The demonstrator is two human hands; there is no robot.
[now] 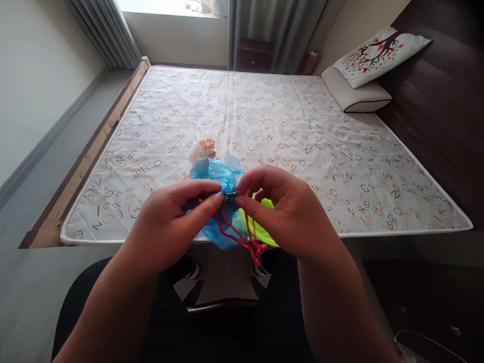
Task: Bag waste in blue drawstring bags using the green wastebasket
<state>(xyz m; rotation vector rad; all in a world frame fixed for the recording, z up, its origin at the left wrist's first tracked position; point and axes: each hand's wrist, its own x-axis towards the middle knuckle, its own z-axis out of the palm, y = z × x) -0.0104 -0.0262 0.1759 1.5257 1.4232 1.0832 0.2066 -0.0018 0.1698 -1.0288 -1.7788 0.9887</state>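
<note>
"At the near edge of the mattress (378, 171), what room was there?"

"Plenty. Printed surface ran on past both hands, to a wooden rail (86, 161) on the left, to a headboard (431, 101) on the right. Pillow (380, 55) on a cushion (355, 93), far right corner, well apart from the work. Person's legs (170, 327) just below the edge."

"And the grip?"

"Left hand (172, 219) and right hand (293, 212) close together, each pinched thumb to forefinger on the gathered neck of a blue bag (217, 171). Small dark piece between the thumb tips; too small to name."

"Where was the bag, then?"

"Between the hands, spreading beyond and below the fingers, its lower part overlapping the mattress edge. Red string (230, 233) hung from the pinch, ends bunched. Lime thing (264, 227) partly hidden behind the right hand."

"Contents?"

"Could not make them out. Clear bag (197, 152) with orange print just beyond the blue one; contents also unreadable."
</note>
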